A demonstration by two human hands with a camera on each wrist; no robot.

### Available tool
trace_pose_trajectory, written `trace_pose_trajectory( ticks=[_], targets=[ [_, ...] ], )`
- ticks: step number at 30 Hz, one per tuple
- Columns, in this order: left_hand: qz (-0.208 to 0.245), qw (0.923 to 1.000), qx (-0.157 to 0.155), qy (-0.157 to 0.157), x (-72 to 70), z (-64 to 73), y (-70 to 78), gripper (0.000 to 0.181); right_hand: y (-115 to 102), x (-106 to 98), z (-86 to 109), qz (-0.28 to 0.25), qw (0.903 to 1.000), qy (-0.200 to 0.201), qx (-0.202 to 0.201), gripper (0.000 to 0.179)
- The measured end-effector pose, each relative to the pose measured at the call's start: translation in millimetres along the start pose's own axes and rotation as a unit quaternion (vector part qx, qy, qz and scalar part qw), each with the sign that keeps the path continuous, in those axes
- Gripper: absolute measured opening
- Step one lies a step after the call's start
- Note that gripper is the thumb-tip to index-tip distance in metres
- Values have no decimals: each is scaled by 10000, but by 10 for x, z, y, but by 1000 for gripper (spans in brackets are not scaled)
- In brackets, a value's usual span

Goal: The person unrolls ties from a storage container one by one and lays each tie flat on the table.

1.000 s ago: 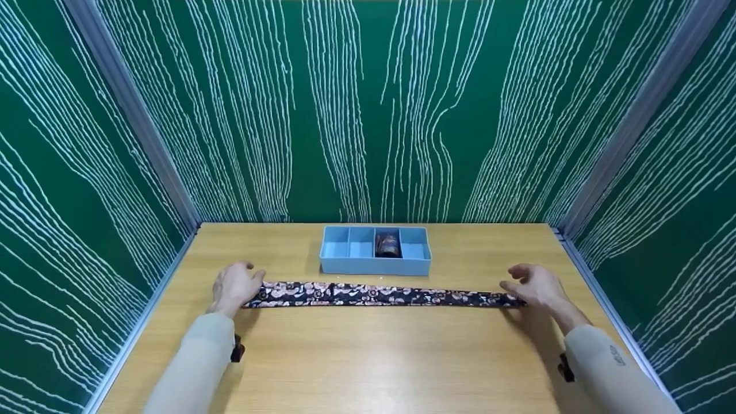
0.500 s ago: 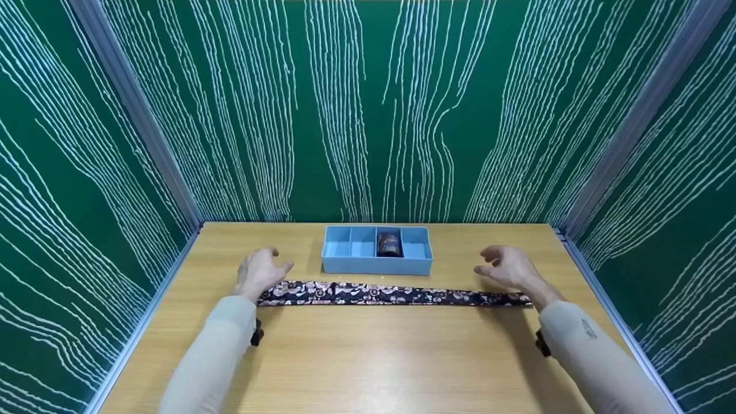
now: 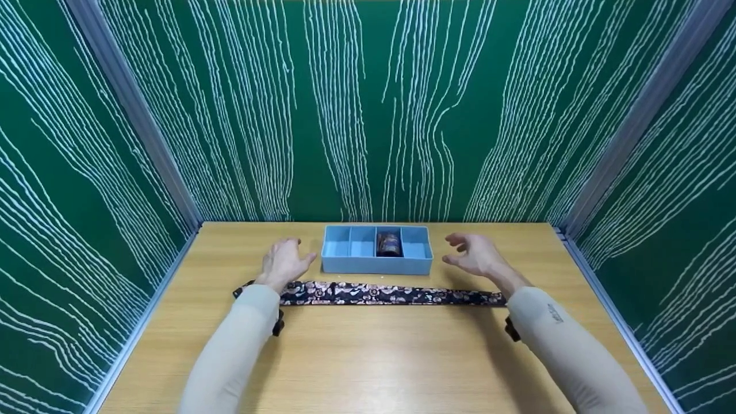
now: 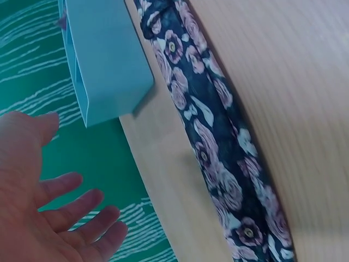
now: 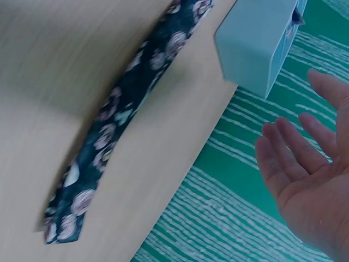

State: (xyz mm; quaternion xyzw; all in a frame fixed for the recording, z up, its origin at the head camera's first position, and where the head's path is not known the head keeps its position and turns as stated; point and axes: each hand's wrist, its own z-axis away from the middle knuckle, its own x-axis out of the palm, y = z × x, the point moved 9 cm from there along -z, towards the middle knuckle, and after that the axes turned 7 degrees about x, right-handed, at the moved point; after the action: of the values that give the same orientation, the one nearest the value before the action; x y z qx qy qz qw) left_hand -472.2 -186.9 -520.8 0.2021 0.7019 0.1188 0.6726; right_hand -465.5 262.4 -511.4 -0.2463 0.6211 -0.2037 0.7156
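Note:
A dark necktie (image 3: 368, 294) with pink and white flowers lies stretched flat across the table, its wide end to the left and its narrow end to the right. My left hand (image 3: 286, 261) hovers just beyond the tie, left of a light blue divided box (image 3: 376, 266), fingers loosely bent and holding nothing. On the box's other side my right hand (image 3: 477, 256) is likewise off the table with nothing in it. Both wrist views show the palms turned toward the box, apart from its walls. One compartment holds a dark patterned roll (image 3: 388, 245); its kind is hard to make out.
The box's other compartments show bare bottoms. Wooden tabletop (image 3: 368, 351) spreads in front of the tie. Green walls (image 3: 322, 115) with white wavy lines enclose the back and sides, joined by grey metal posts (image 3: 138, 115).
Both hands have left the tie's two ends and moved inward and away from me, to either side of the box. The tie stays flat in the same place.

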Motion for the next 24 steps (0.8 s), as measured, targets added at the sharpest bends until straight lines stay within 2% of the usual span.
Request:
trace_pose_trajectory(
  ticks=[7, 15, 24],
  targets=[
    [-127, 9996, 248, -64, 115, -133, 208, 81, -274, 101, -145, 21, 9995, -74, -311, 61],
    [-338, 9977, 555, -178, 359, -237, 382, 90, -590, 230, -304, 251, 9956, -62, -896, 54],
    [-369, 9959, 716, -418, 646, -264, 424, 95, -887, 517, -504, 509, 9930, -168, -1051, 56]
  ],
)
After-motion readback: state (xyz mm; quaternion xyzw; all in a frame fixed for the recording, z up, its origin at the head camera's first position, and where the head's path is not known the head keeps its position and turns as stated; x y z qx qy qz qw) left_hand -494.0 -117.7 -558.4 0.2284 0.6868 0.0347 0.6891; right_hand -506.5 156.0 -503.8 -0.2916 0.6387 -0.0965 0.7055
